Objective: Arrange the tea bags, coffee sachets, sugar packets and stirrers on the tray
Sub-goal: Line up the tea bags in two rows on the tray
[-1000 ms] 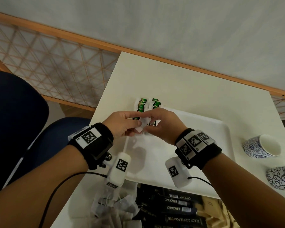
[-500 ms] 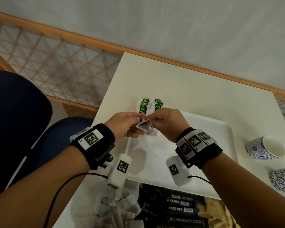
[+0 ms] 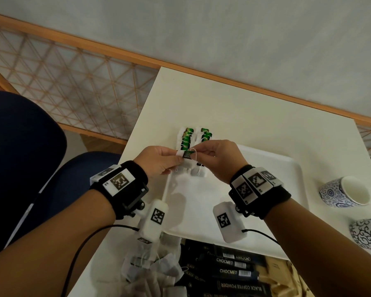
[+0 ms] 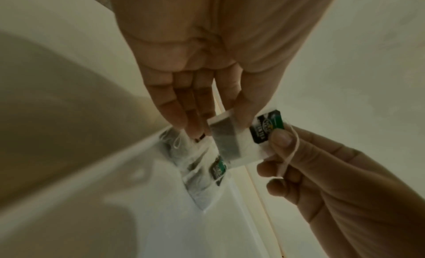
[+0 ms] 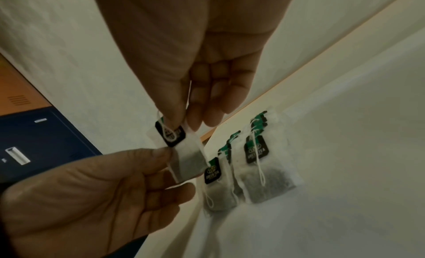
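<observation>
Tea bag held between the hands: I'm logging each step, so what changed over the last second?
The tea bag was turned between both hands, so its dark tag now faces up. Left hand holds the pouch, right hand pinches tag and string. Both hands rose slightly. The tea bag rows, tray and cups stayed put.

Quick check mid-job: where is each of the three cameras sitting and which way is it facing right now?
Head: worn on the head, facing down at the tray; both forearms show.
Left wrist: under the left hand, facing along the fingers at the tea bag.
Right wrist: under the right hand, facing the rows of tea bags.
Shared: all show the tea bag pinched by both hands.
</observation>
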The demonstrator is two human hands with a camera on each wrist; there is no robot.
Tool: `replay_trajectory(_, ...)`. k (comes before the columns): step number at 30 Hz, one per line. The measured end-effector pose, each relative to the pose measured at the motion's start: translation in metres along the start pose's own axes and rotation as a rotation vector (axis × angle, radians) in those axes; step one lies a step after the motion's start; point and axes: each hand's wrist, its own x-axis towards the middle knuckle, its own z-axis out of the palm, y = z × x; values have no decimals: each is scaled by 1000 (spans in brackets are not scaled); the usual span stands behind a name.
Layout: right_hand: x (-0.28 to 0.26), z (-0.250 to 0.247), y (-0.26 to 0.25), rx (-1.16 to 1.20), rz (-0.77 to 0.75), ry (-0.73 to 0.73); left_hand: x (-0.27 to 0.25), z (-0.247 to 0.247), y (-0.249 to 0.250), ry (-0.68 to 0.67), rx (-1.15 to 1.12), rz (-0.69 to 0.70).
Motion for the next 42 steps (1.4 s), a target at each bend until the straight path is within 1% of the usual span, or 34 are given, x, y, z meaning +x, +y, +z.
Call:
replay_trajectory(4,3,7,6,-131,42,-108,1,-10,-7,24,138,-54)
replay_trajectory(8,13,17,14,-181,109,-154,5,-12,-13,91,145,-39)
replay_trajectory(10,20,20,16,-166,140,-139,11,-12,-15,141,161,-13)
replay_trajectory(13,26,21,18,-163,152,-104,18,-10,-16,205,328,-20)
replay_trajectory(16,26,19,21,-131,154,-73,18,-4,-13,200,481,-48)
replay_trajectory(19,19,12,30,-134,162,30,20,1,-11,174,613,-56)
replay_trajectory(21,13,5,38,-159,227,69,20,3,-10,174,681,-68)
replay_trajectory(23,7,0,45,-221,325,36,17,2,-10,191,724,-91)
replay_trajectory(26,3,-2,49,-343,436,-74,15,0,-11,213,746,-79)
replay_trajectory(28,3,-2,47,-389,455,-137,15,1,-11,209,765,-54)
replay_trajectory(32,5,0,42,-411,457,-199,18,2,-8,211,781,-26)
replay_trajectory(38,7,2,43,-425,426,-214,24,5,-7,215,752,63)
replay_trajectory(42,8,3,45,-422,421,-218,27,6,-8,231,744,82)
